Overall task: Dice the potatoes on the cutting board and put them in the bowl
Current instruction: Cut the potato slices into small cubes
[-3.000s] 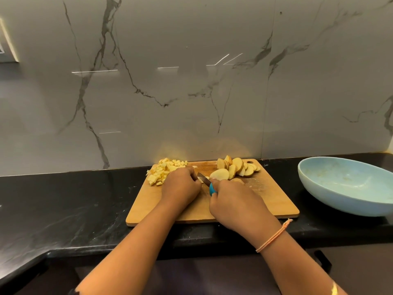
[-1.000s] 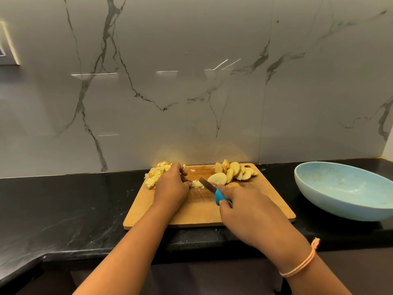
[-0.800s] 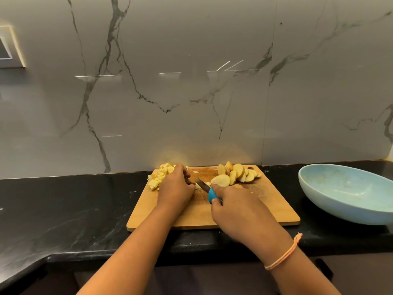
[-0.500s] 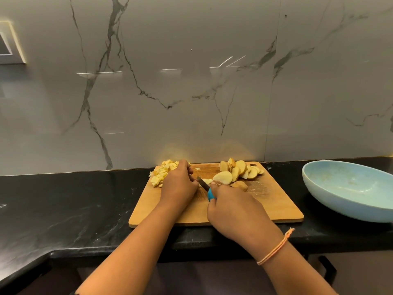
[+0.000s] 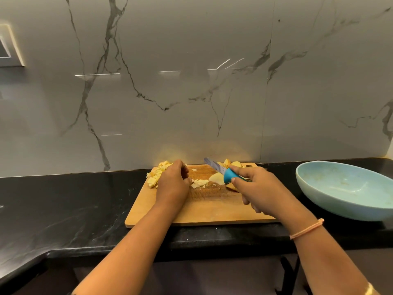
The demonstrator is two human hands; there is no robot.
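Observation:
A wooden cutting board [image 5: 212, 211] lies on the black counter. My right hand [image 5: 261, 190] grips a knife [image 5: 221, 170] by its blue handle, blade lifted and pointing back-left. Potato slices [image 5: 217, 178] lie just behind and left of that hand, more at the board's far right. My left hand [image 5: 173, 184] rests on the board with curled fingers, beside a small heap of fresh dice [image 5: 200, 183]. A larger pile of diced potato [image 5: 156, 175] sits at the board's far left corner. The light blue bowl [image 5: 348, 209] stands to the right, with no potato in it.
The black stone counter [image 5: 63, 209] runs left and right, its front edge just below the board. A grey marble wall rises right behind the board. A framed fixture [image 5: 10, 47] is on the wall at far left.
The knife has lifted off the board and swung right, its blade now in the air. Freshly cut pieces lie uncovered beside my left hand, which stays in place.

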